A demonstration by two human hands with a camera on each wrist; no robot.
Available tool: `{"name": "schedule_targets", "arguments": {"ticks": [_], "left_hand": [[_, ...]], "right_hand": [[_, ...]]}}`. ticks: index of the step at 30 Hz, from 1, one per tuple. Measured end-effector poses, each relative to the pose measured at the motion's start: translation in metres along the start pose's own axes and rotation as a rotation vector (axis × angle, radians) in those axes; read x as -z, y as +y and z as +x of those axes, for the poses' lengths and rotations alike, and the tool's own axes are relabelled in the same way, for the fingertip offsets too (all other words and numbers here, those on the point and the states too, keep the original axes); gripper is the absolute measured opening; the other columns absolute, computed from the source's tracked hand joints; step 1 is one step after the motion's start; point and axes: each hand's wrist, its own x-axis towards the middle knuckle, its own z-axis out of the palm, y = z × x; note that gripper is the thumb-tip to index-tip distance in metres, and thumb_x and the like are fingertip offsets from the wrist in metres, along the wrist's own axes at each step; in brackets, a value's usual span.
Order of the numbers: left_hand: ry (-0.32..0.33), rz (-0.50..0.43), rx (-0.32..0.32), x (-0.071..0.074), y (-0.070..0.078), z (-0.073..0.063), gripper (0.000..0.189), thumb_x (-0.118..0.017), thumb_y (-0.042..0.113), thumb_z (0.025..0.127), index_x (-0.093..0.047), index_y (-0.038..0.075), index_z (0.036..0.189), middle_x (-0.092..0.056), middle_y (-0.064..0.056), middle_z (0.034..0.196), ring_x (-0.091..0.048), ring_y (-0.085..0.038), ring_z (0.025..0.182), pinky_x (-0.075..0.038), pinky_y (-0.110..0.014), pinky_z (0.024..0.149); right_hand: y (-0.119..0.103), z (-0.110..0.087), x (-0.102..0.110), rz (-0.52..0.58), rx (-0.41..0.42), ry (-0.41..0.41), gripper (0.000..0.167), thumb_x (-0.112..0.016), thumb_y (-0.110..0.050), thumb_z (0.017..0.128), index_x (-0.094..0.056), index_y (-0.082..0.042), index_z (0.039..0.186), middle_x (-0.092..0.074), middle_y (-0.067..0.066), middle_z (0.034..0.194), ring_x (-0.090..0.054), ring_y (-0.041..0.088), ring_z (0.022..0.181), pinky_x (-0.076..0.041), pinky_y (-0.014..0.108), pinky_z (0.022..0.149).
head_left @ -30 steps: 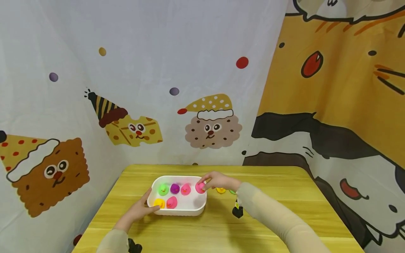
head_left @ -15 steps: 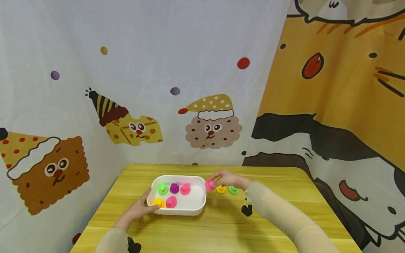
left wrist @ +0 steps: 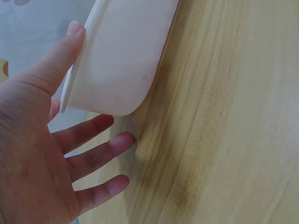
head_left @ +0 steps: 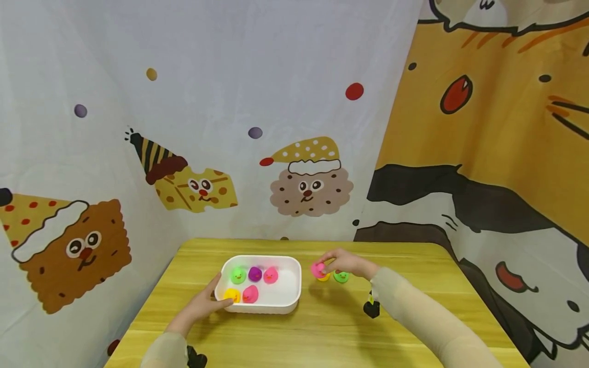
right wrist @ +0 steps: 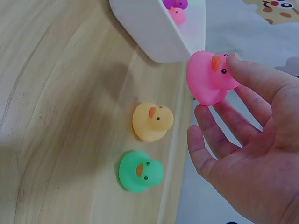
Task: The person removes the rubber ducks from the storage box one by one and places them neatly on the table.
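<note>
Between the thumb and fingers of my right hand [head_left: 347, 261], a pink rubber duck [right wrist: 205, 78] is pinched in the air. Below it on the table are a yellow duck [right wrist: 150, 122], partly covered in the head view, and a green duck [head_left: 341, 276]. My left hand [head_left: 204, 301] holds the near left corner of a white plastic tub [head_left: 276, 308], thumb over the rim and the other fingers spread beside the outer wall. Inside the tub sit a green duck [head_left: 238, 275], a purple duck [head_left: 255, 274], two pink ducks [head_left: 270, 275] and a yellow duck [head_left: 232, 295].
The wood-grain table [head_left: 294, 337] ends against a white cloth backdrop [head_left: 207, 61] printed with cartoon food. A cartoon cat print [head_left: 488, 112] covers the cloth on the right. A dark object [head_left: 371, 308] hangs at my right wrist.
My right hand has carried the pink duck out of the tub's right end, to the right, until it is above the yellow duck. The left hand and tub have stayed in place.
</note>
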Motion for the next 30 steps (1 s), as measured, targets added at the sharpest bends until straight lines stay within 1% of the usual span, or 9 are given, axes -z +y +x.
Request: {"name": "schedule_targets", "arguments": {"ticks": [3,7,10,13,18,21,26,30], "left_hand": [[-0.001,-0.005,0.0,0.0,0.0,0.0,0.103,-0.077,0.041,0.082,-0.013,0.005,0.155,-0.03,-0.035,0.147,-0.038,-0.05,0.128,-0.03,-0.066,0.102],[-0.002,-0.005,-0.01,0.001,0.002,-0.001,0.102,-0.077,0.039,0.083,-0.014,0.004,0.155,-0.032,-0.036,0.145,-0.041,-0.048,0.126,-0.031,-0.065,0.102],[-0.002,0.006,-0.009,0.001,0.003,-0.001,0.102,-0.077,0.04,0.082,-0.014,0.004,0.155,-0.032,-0.036,0.146,-0.04,-0.05,0.127,-0.031,-0.066,0.101],[-0.002,0.019,-0.004,0.001,0.003,-0.002,0.103,-0.077,0.041,0.082,-0.014,0.004,0.155,-0.03,-0.036,0.147,-0.037,-0.052,0.129,-0.029,-0.067,0.102],[0.0,0.025,-0.001,0.0,0.002,-0.002,0.103,-0.076,0.041,0.082,-0.014,0.004,0.155,-0.028,-0.036,0.147,-0.036,-0.053,0.129,-0.029,-0.068,0.101],[0.001,0.026,0.0,0.0,0.001,-0.001,0.102,-0.076,0.041,0.083,-0.014,0.004,0.155,-0.028,-0.036,0.147,-0.036,-0.053,0.129,-0.03,-0.068,0.101],[-0.001,0.006,0.0,0.0,-0.001,0.0,0.103,-0.076,0.041,0.082,-0.014,0.004,0.155,-0.028,-0.036,0.147,-0.035,-0.053,0.129,-0.029,-0.068,0.102],[-0.005,-0.009,0.003,0.0,-0.002,0.001,0.103,-0.076,0.041,0.082,-0.013,0.005,0.155,-0.028,-0.035,0.148,-0.035,-0.052,0.13,-0.028,-0.068,0.102]], "right_hand": [[0.004,-0.004,0.004,0.001,0.002,0.016,0.032,-0.07,-0.014,0.087,-0.069,-0.007,0.118,-0.061,0.008,0.125,-0.057,0.018,0.092,-0.048,0.035,0.072],[0.01,-0.008,0.01,0.018,-0.013,0.045,0.032,-0.07,-0.013,0.086,-0.069,-0.007,0.118,-0.06,0.011,0.126,-0.057,0.019,0.093,-0.049,0.046,0.079],[0.014,-0.012,0.015,0.029,-0.027,0.065,0.032,-0.07,-0.013,0.086,-0.07,-0.007,0.118,-0.057,0.013,0.13,-0.056,0.022,0.103,-0.046,0.056,0.087],[0.019,-0.015,0.019,0.031,-0.034,0.079,0.032,-0.071,-0.013,0.086,-0.07,-0.007,0.118,-0.055,0.016,0.133,-0.054,0.026,0.11,-0.045,0.058,0.09],[0.027,-0.018,0.026,0.016,-0.032,0.097,0.032,-0.071,-0.014,0.087,-0.07,-0.006,0.118,-0.054,0.017,0.134,-0.051,0.03,0.115,-0.046,0.057,0.088],[0.031,-0.02,0.03,0.004,-0.042,0.114,0.032,-0.072,-0.013,0.086,-0.07,-0.006,0.117,-0.056,0.016,0.131,-0.052,0.028,0.111,-0.047,0.054,0.085],[0.037,-0.025,0.037,-0.013,-0.066,0.152,0.032,-0.072,-0.013,0.085,-0.07,-0.006,0.117,-0.058,0.015,0.13,-0.055,0.025,0.106,-0.048,0.042,0.078],[0.041,-0.03,0.042,-0.027,-0.071,0.171,0.032,-0.071,-0.012,0.086,-0.07,-0.005,0.117,-0.059,0.015,0.128,-0.057,0.026,0.103,-0.049,0.04,0.076]]}}
